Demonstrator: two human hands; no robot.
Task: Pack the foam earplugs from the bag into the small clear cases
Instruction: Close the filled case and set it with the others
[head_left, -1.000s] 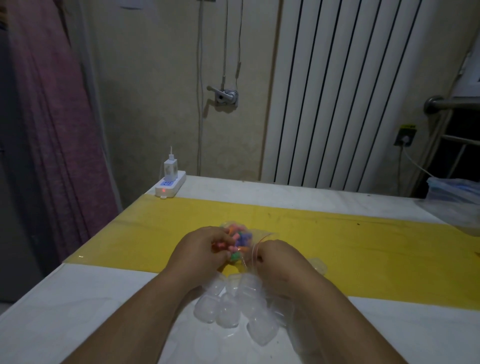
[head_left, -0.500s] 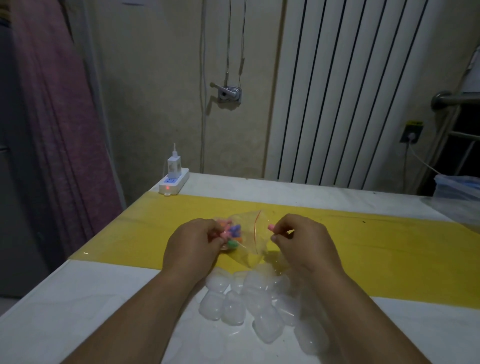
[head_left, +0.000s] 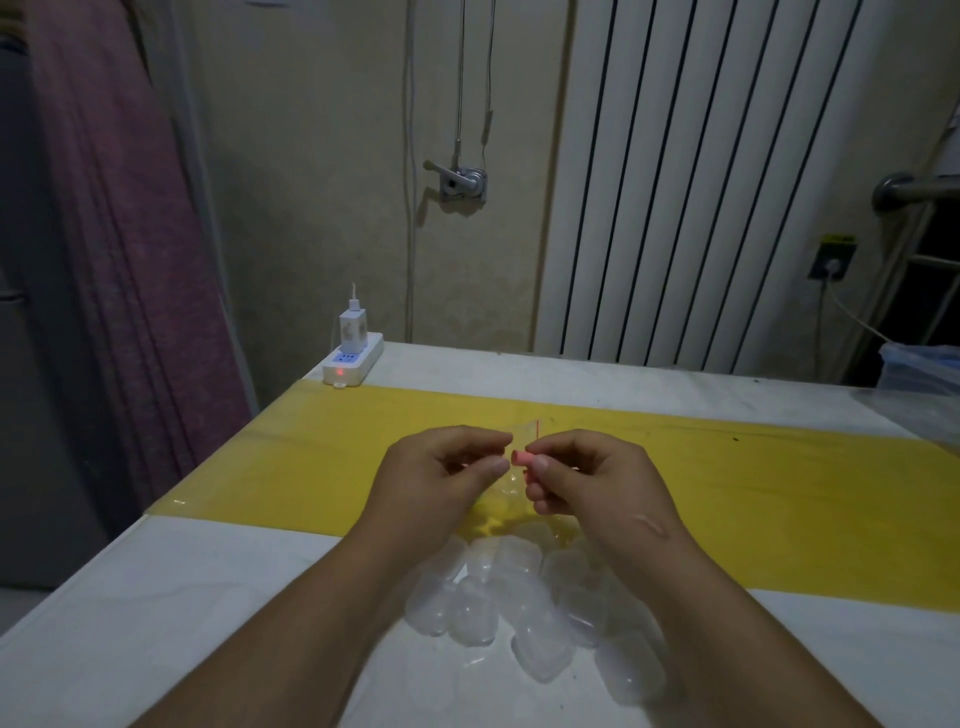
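right hand (head_left: 587, 478): fingers pinch pink earplug (head_left: 521, 458), clear of bag (head_left: 511, 480) for casing | left hand (head_left: 441, 480): fingers closed steadying bag | cases (head_left: 514, 597): heaped on worktop (head_left: 156, 597) below, within reach

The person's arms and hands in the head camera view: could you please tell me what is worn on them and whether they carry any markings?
Both forearms are bare to the frame edge: no sleeves, gloves, watch or rings show. The left hand is unmarked. The right hand has short nails, and a small pale curved mark sits near its wrist.

2 bare forearms, no sleeves; small raised mark near right wrist (head_left: 652, 525)
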